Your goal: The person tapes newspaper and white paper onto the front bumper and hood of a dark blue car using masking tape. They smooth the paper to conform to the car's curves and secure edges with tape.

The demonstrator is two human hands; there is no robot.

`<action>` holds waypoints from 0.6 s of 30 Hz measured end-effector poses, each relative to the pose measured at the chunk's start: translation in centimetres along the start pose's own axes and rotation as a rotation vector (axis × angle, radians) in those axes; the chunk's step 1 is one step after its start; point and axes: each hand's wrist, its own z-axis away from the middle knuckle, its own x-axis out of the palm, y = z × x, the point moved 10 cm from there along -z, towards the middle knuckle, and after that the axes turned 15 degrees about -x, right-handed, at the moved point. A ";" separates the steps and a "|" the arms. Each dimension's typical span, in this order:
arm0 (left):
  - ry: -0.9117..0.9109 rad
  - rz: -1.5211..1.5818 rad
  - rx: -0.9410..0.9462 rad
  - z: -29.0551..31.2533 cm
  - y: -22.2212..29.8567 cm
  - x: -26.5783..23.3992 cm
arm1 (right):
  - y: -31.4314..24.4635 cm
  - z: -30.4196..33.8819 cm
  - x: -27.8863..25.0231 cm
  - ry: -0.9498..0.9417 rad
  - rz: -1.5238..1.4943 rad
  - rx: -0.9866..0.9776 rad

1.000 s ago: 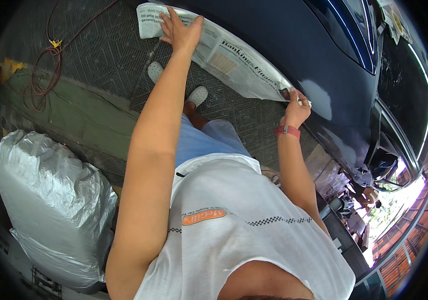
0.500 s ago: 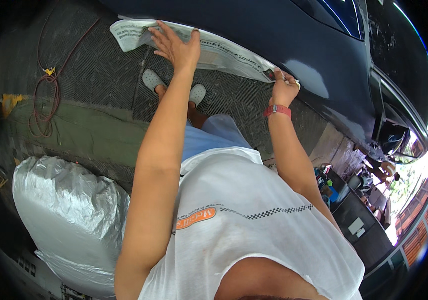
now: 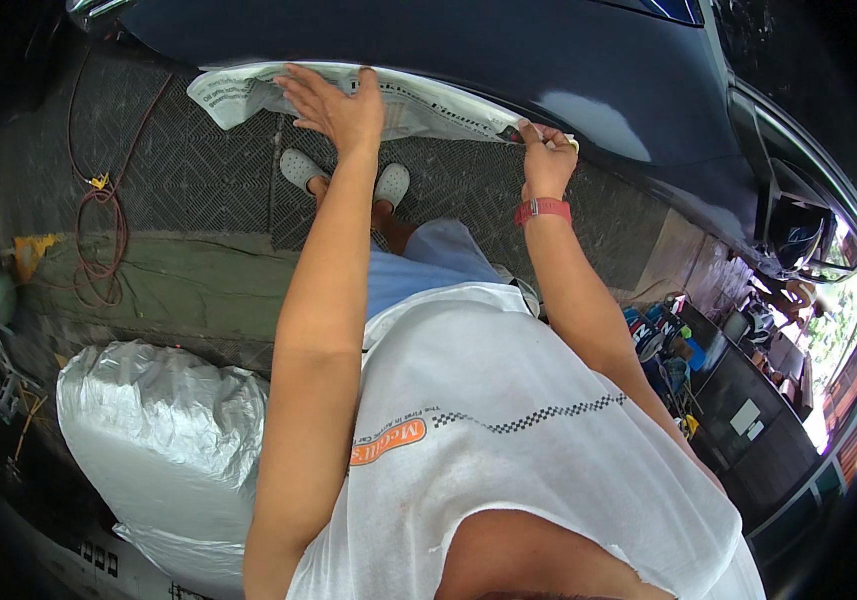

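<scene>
A folded strip of newspaper (image 3: 433,110) hangs along the lower edge of a dark blue car body panel (image 3: 428,40). My left hand (image 3: 336,112) lies against the paper left of its middle, fingers spread and thumb out, pressing it by the panel edge. At the strip's right end, my right hand (image 3: 548,160) pinches the paper between thumb and fingers. A small pale yellowish edge shows beside those fingertips; I cannot tell what it is. The paper's left end hangs loose.
A light grey patch (image 3: 596,125) marks the panel. A reddish hose (image 3: 98,240) lies coiled on the dark patterned floor at left. Behind me stands a bulky silver-covered object (image 3: 163,430). A black cabinet (image 3: 748,430) and assorted containers (image 3: 663,340) are at right.
The view has shifted, so the car's far left end now shows. My hands keep nearly the same places on the newspaper, the left spread and the right pinching.
</scene>
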 end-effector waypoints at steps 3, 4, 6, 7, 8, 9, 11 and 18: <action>-0.007 -0.022 0.006 0.4 0.2 0.3 | 0.3 -0.5 0.3 0.010 -0.022 0.006; -0.010 -0.030 0.007 0.6 0.3 0.5 | 0.5 -0.7 0.3 0.021 -0.030 0.006; 0.001 -0.047 0.017 1.0 0.4 0.8 | 0.7 -0.9 0.5 0.030 -0.031 -0.001; 0.009 -0.056 0.020 1.2 0.4 0.9 | 0.6 -1.0 0.6 0.028 -0.024 -0.008; 0.016 -0.056 0.024 1.5 0.5 1.1 | 0.5 -1.1 0.7 0.026 -0.017 -0.014; 0.017 -0.057 0.031 1.8 0.7 1.4 | 0.8 -1.2 0.6 0.031 -0.001 -0.009; 0.016 -0.058 0.050 2.6 1.0 2.0 | 1.3 -1.3 0.4 0.042 0.030 0.002; 0.011 -0.099 0.100 6.0 1.9 4.8 | -0.4 -1.0 1.2 0.019 -0.062 0.046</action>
